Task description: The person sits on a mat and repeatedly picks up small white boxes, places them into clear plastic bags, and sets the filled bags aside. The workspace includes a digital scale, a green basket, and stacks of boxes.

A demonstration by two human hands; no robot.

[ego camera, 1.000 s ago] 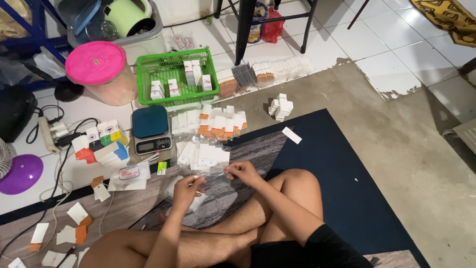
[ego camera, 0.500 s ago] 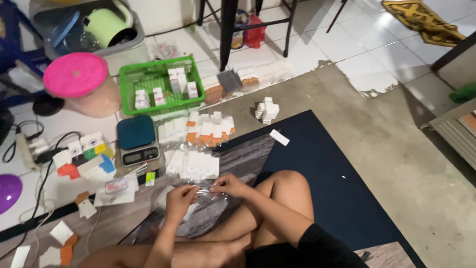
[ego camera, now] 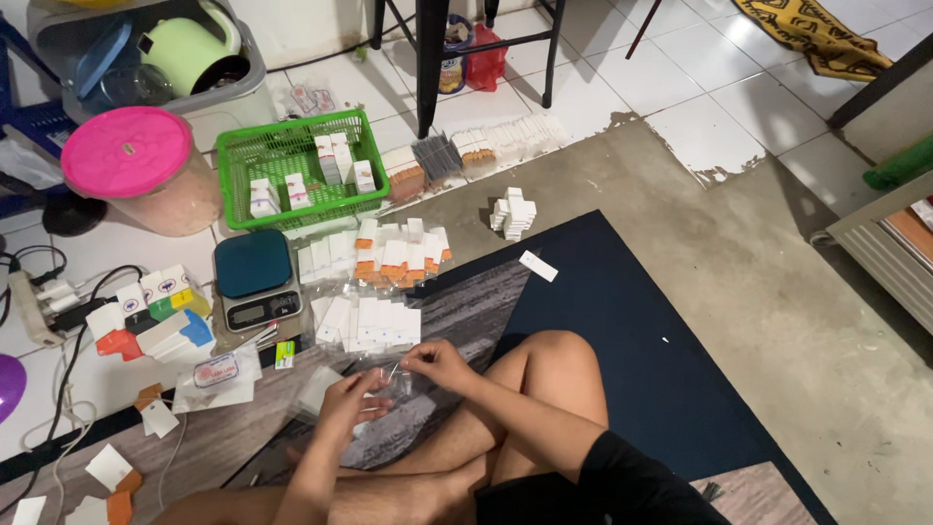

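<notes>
Floor mat [ego camera: 622, 321] | hands, left [ego camera: 348, 399] and right [ego camera: 439, 362], still pinch clear bag [ego camera: 389, 381]

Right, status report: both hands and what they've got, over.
Left hand and right hand both pinching a small clear plastic bag over the lap. Rows of small white boxes just ahead on the floor. Nothing blocking.

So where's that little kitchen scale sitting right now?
In the head view the scale sits on the floor left of centre, just below the green basket and left of the rows of small white boxes, ahead of the left hand.
</notes>
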